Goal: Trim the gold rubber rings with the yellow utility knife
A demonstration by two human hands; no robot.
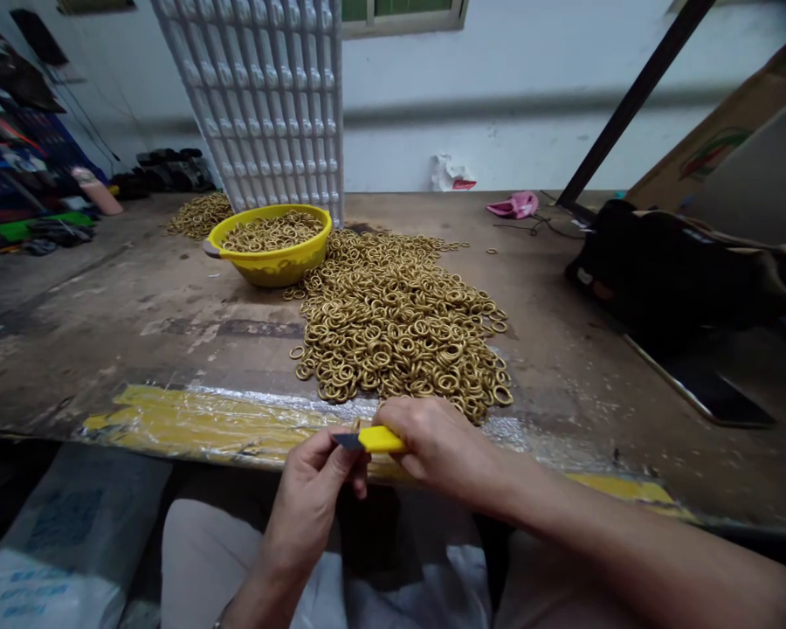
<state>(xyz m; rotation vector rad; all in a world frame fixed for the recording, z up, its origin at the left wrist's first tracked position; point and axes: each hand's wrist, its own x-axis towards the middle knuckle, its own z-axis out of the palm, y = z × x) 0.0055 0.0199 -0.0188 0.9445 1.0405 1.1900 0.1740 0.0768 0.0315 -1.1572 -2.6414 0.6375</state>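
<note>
"Bare forearm (pixel 629 533) closest to the lens, slanting in from lower right above pale-clothed legs (pixel 200 550). And the hands?"

"Right hand (pixel 436 437) wrapped around a yellow knife (pixel 381 439), dark blade (pixel 348 440) pointing left. Left hand (pixel 315 476) with thumb and fingers pinched at the blade, apparently on a ring (pixel 357 425), mostly hidden."

"Where, exactly?"

"At the near edge of a worn tabletop (pixel 118 332), patched there with a yellow strip (pixel 189 424)."

"And beyond?"

"Brass-coloured rings (pixel 399 323) heaped directly ahead of both hands, spreading back to a yellow basin (pixel 275 264) filled with more of the same. Behind the basin, a clear ridged sheet (pixel 268 105), standing upright."

"And to the right?"

"Dark phone (pixel 713 395) flat on the tabletop, beside a black bag (pixel 681 271)."
</note>
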